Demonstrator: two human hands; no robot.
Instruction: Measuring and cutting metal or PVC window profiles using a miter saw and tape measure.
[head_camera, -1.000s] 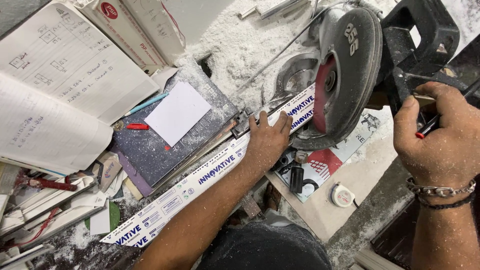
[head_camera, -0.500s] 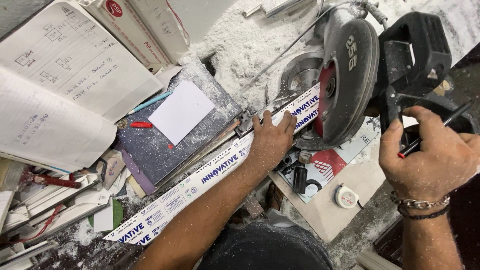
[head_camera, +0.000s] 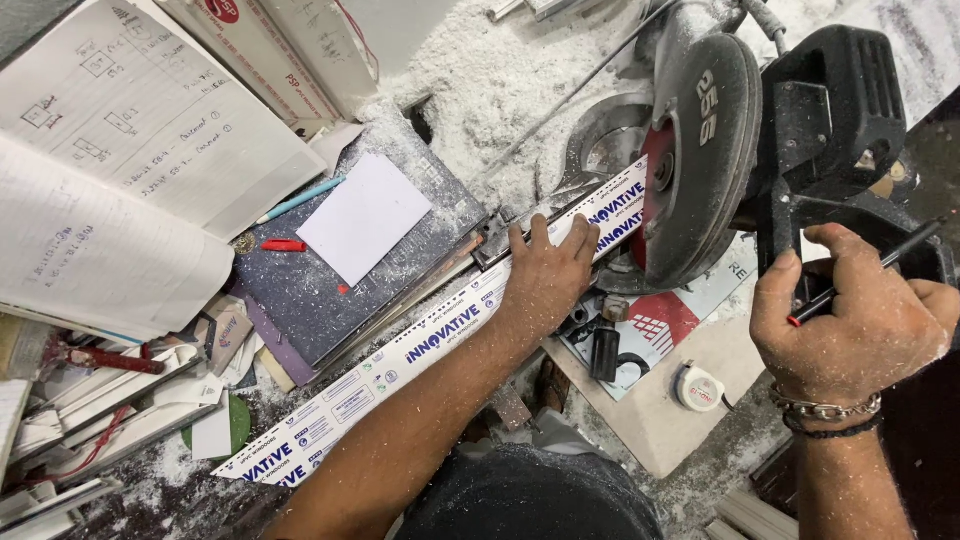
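Profile strip (head_camera: 420, 350), long white plastic section with blue print, lies diagonally across the table from near the lower-left edge up to the saw blade guard (head_camera: 700, 150); far end sits right under the guard. Judging by shape: stiff along its length, light, hollow-looking, smooth film surface so likely slippery under dust; long overhang would lever if held at one end only.

Left hand (head_camera: 550, 275) lies flat on the strip just beside the guard, fingers (head_camera: 530, 240) spread and pressing down, tips hooked over the far edge against the metal fence rail (head_camera: 470, 255); that's the sensible hold point, close to the blade but clear of it. Right hand (head_camera: 850, 320) closed around the black saw handle (head_camera: 850, 130), with a pencil (head_camera: 860, 275) tucked between the fingers.

Room: tight. Left of the strip a dark board (head_camera: 350, 270) with a white card (head_camera: 365, 215), red marker and blue pen butts right up to the fence; open notebook (head_camera: 130, 170) fills the upper-left corner; offcuts heaped at the left edge. Tape measure (head_camera: 700, 388) and a tile on the near side, right of the forearm. White sawdust everywhere behind the saw. Strip can only slide along its own axis; no sideways clearance.
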